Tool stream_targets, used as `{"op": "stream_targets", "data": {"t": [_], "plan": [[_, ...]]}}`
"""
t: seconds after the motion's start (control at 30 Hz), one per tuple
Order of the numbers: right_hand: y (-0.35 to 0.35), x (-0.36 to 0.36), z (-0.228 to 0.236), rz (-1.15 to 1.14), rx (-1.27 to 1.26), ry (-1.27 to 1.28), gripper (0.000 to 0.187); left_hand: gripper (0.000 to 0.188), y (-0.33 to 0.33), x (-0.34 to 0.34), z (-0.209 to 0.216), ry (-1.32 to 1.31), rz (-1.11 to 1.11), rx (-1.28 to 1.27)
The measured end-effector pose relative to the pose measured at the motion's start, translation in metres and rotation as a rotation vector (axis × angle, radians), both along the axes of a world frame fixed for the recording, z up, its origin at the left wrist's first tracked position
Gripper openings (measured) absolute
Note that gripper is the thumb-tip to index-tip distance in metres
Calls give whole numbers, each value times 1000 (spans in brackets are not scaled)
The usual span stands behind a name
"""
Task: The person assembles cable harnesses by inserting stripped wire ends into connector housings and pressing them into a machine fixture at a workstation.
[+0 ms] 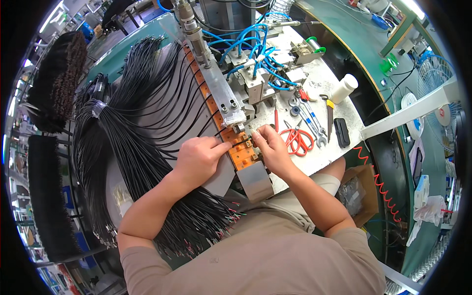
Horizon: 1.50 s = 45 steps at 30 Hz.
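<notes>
A long orange fixture strip (244, 154) with small blocks runs away from me, under a metal press head (231, 113). At its near end, my left hand (200, 156) is closed, thumb and forefinger pinching a black cable that lies across the strip. On the strip's other side my right hand (271, 150) is closed too, thumb and forefinger together at the cable's end; what sits between those fingertips is hidden. Several black cables lie across the strip farther along. They come from a large bundle of black cables (142, 142) at my left, with stripped coloured ends near me.
Blue air tubes (253, 46) crowd the machine. On the white plate (295, 169) lie red-handled scissors (297, 140), wrenches (314, 120), a yellow-handled tool (330, 110), a black case (341, 132) and a white bottle (345, 87). A cardboard box (368, 189) stands at right.
</notes>
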State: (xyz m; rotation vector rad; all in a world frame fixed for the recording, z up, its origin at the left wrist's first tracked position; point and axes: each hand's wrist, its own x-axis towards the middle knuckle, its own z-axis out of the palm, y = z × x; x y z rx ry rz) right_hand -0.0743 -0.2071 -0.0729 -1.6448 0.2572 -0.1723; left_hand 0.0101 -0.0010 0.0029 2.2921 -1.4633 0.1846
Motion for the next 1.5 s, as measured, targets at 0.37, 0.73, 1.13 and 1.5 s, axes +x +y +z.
{"op": "stream_targets", "data": {"t": [0.37, 0.73, 1.13, 1.5], "plan": [[3, 2, 3, -45, -199, -4, 22, 26, 0, -10, 10, -81, -30, 76], [20, -45, 49, -115, -95, -254, 7, 27, 114, 71, 88, -225, 703, -232], [49, -30, 50, 193, -542, -802, 16, 90, 163, 114, 31, 553, 878, -573], [50, -29, 50, 210, -525, -824, 19, 77, 192, 106, 42, 435, 910, -309]]}}
